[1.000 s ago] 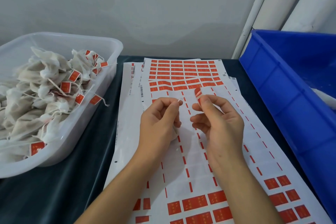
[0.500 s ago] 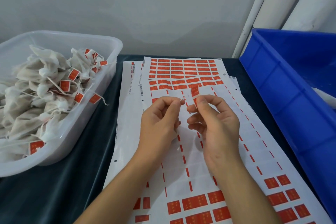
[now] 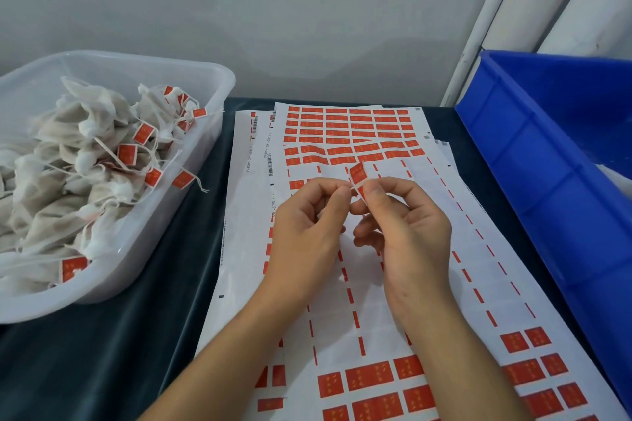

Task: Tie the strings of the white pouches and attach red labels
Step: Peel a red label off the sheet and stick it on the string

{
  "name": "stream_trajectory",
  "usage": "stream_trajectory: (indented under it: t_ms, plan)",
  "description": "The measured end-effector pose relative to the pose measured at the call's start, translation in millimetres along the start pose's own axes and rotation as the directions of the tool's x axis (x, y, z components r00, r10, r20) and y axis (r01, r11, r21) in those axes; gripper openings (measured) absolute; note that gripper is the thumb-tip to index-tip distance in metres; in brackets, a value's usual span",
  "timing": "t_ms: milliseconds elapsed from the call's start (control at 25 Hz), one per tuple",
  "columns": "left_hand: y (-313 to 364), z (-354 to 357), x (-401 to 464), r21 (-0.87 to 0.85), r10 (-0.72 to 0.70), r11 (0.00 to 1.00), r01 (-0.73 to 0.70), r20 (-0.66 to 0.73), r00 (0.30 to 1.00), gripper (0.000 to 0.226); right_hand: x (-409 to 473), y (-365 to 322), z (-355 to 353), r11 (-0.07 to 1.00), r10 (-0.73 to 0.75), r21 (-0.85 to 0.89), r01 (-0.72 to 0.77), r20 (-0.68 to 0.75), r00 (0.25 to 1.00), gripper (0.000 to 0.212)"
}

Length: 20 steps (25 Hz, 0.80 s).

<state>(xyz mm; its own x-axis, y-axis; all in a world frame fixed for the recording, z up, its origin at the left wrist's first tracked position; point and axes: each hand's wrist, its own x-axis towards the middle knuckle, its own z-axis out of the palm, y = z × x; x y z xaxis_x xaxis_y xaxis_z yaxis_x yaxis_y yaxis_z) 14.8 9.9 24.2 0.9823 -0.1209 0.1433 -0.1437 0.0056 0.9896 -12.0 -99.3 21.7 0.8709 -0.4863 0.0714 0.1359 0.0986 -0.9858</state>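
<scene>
- We see a dark-covered table [image 3: 102, 369] against a grey wall, with white pipes standing in the right-hand corner.
- A blue crate [image 3: 554, 181] takes up the right side, its near wall running alongside the paper.
- A clear plastic tub [image 3: 205, 79] sits at the left, heaped with white pouches [image 3: 68, 154]; most of those we can see carry red tags on their strings, and one tag hangs over the tub's near rim.
- Overlapping label sheets [image 3: 342, 126] lie between tub and crate, full rows of red stickers at the far end, mostly stripped backing in the middle, and more stickers near us.
- Our two forearms come up from the bottom edge and meet above the stripped part of the sheets.
- Our left hand [image 3: 304, 229] is curled, its thumb and forefinger pinching a thin white string [image 3: 352, 185] at the tip.
- Our right hand [image 3: 407, 232] faces it, fingertips almost touching the left's, thumb and forefinger nipping a red label [image 3: 359, 173] that stands up above the fingers, slightly tilted, at the string's end.
- We cannot tell whether a pouch is tucked inside the left palm.
</scene>
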Motion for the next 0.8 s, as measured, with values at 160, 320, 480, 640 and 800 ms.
stream_trajectory:
  t_ms: [160, 320, 480, 640, 800]
  plan:
    - [0.8, 0.3, -1.2, -0.005, -0.007, 1.000, 0.007, 0.001, 1.000, 0.019, -0.2, 0.8, 0.4, 1.000, -0.015, -0.021, 0.014, -0.016, 1.000, 0.002]
    - [2.0, 0.7, -0.7, -0.009, -0.006, 1.000, 0.006, 0.003, 1.000, 0.019, -1.0, 0.8, 0.1, 0.999, -0.027, -0.024, 0.026, -0.016, 1.000, 0.002]
    - [2.9, 0.0, -1.0, -0.001, 0.023, 1.000, -0.023, 0.006, 1.000, 0.019, -1.7, 0.4, 0.7, 0.997, -0.067, -0.052, 0.066, -0.020, 0.998, 0.004]
    - [2.8, -0.4, -1.6, -0.023, 0.039, 0.999, -0.038, 0.017, 0.999, 0.018, -3.4, -0.8, 0.8, 0.985, -0.142, -0.098, 0.139, -0.022, 0.990, 0.008]
    - [1.2, -2.7, -1.9, -0.050, 0.056, 0.997, -0.055, 0.019, 0.998, 0.017, -6.5, -0.2, 1.4, 0.967, -0.201, -0.154, 0.204, 0.030, 0.979, 0.017]
